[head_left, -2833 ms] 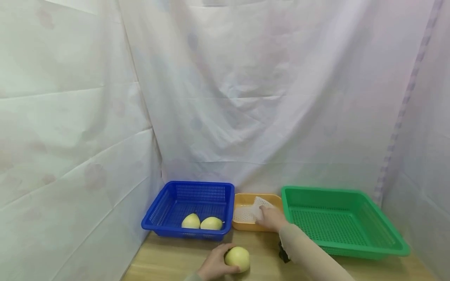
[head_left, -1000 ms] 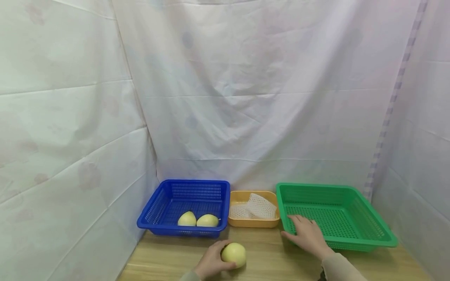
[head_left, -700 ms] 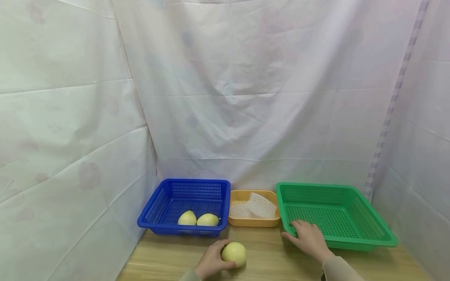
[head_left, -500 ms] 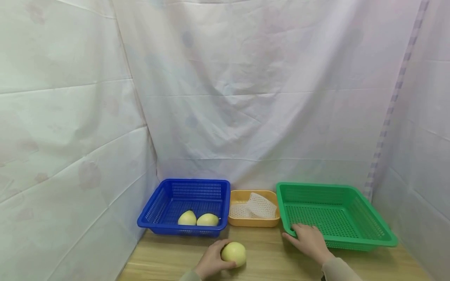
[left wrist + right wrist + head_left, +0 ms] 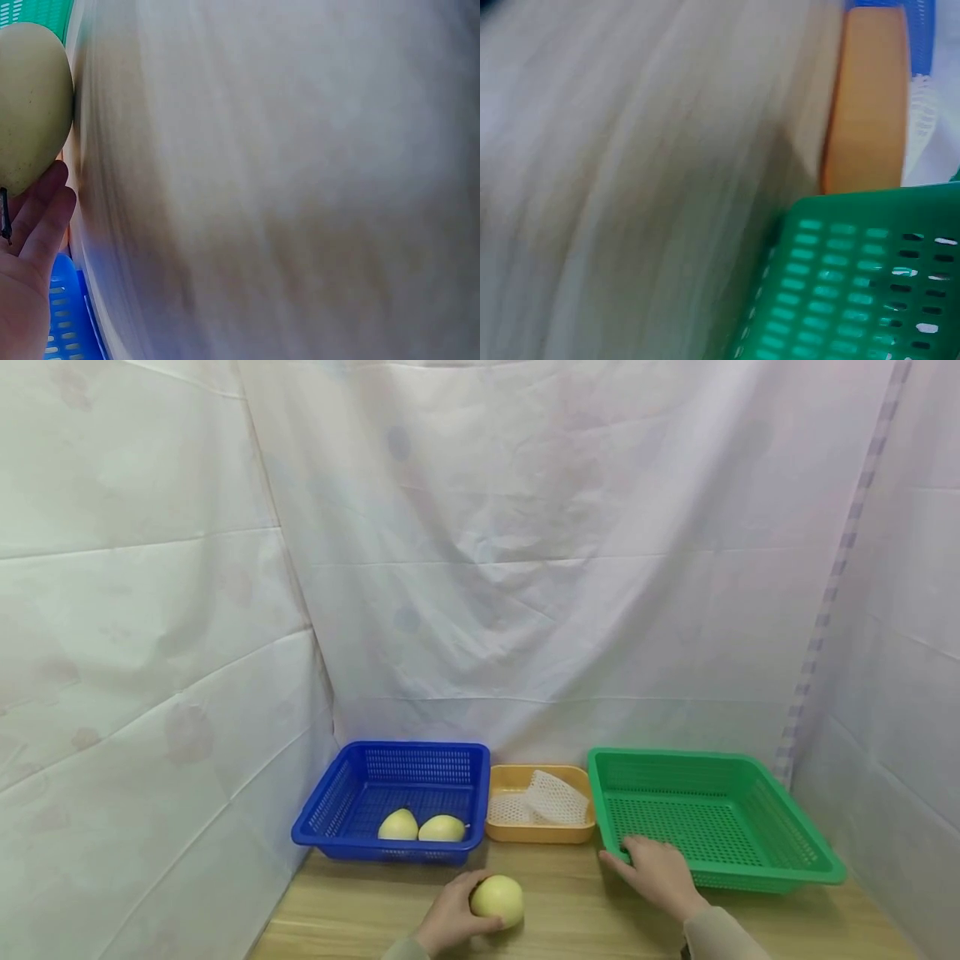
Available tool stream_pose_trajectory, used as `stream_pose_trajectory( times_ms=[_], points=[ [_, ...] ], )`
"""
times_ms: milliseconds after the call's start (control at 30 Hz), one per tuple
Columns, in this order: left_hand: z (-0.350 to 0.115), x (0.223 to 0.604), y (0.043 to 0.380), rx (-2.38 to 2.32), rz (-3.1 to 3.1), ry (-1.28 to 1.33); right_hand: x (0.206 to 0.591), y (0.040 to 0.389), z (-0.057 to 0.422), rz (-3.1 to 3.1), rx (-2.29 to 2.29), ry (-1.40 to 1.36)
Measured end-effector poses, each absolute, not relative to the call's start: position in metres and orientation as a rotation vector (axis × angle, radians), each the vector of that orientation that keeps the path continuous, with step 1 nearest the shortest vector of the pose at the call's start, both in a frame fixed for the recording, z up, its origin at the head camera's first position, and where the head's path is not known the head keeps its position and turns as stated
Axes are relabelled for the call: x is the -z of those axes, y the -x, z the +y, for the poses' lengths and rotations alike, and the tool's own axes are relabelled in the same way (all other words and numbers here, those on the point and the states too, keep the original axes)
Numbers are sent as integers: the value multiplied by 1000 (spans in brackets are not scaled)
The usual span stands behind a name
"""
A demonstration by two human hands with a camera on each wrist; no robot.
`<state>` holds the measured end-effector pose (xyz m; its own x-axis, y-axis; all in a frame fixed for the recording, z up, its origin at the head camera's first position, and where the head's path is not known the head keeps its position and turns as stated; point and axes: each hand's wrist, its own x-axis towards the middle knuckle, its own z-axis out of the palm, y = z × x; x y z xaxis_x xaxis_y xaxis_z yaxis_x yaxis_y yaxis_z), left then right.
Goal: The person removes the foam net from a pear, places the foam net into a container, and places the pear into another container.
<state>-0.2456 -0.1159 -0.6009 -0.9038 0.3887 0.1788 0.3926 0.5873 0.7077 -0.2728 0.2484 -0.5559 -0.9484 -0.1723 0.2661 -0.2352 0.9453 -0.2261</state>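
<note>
My left hand (image 5: 453, 914) holds a pale yellow pear (image 5: 498, 900) on the wooden table, with the thumb at its near side and fingers behind it. In the left wrist view the pear (image 5: 34, 105) shows a dark stem, and the fingers lie against it. At the right, my right hand (image 5: 662, 877) grips the near left corner of the green basket (image 5: 772, 875), thumb outside and fingers curled over the rim. The right wrist view shows the green basket's perforated side (image 5: 832, 285), but not the hand itself.
Two pears, one pear (image 5: 398, 825) beside another pear (image 5: 442, 828), lie in the blue basket (image 5: 315, 837) at the left. Between the baskets stands an orange tray (image 5: 540, 835) with white foam netting (image 5: 557, 800). White curtains (image 5: 480, 568) enclose the table's back and sides.
My right hand has let go of the foam netting in the orange tray and moved right to the green basket, where its fingers curled over the rim. The left hand stays on the pear.
</note>
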Motion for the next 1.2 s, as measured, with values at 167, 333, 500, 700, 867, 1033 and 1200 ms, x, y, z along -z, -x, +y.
stream_pose_trajectory(
  times_ms=[167,333,500,700,867,1033,1200],
  points=[
    [-118,602,246,1254,-2809,675,540,281,233,-2684,-482,-309],
    [-118,602,247,1269,-2808,666,522,290,201,-2508,-412,-531],
    [-119,602,248,1275,-2813,660,517,296,167,-2657,-447,-628],
    [-119,602,249,1264,-2804,666,518,306,139,-2891,-720,-601],
    [-118,606,249,1222,-2769,713,524,314,134,-2991,-796,-542],
    [-116,607,247,1205,-2775,714,534,323,136,-3054,-618,-489],
    [-116,604,246,1221,-2790,679,535,328,140,-3027,-452,-447]
  ],
)
